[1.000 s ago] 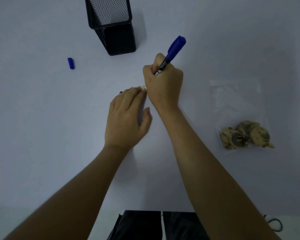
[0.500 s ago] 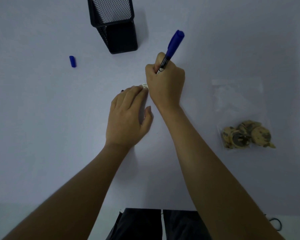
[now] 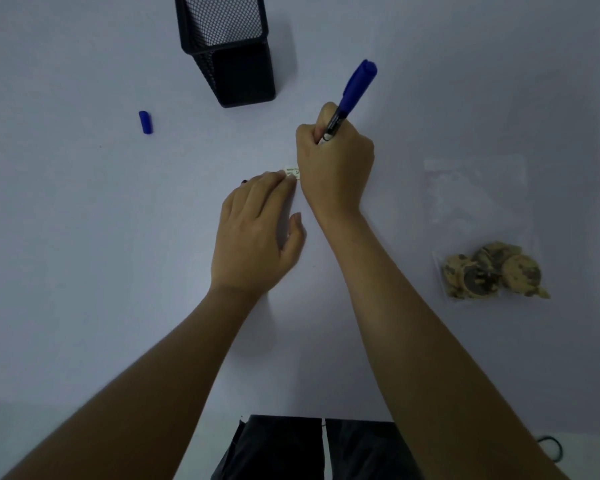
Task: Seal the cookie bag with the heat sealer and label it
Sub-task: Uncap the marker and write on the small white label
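Item: label [image 3: 292,172], small, flat on table [image 3: 84,237]. My left hand [image 3: 257,233] lies open, fingertips pinning it so it won't slide. My right hand [image 3: 335,168] is clamped round the marker [image 3: 350,95], writing. Cookie bag [image 3: 482,230] waits well right; cap [image 3: 145,122] parked left.

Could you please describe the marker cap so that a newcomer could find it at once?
Start at the black mesh pen holder at the table's far edge. Look to its left: the marker cap lies alone there, the only small blue piece on the table.
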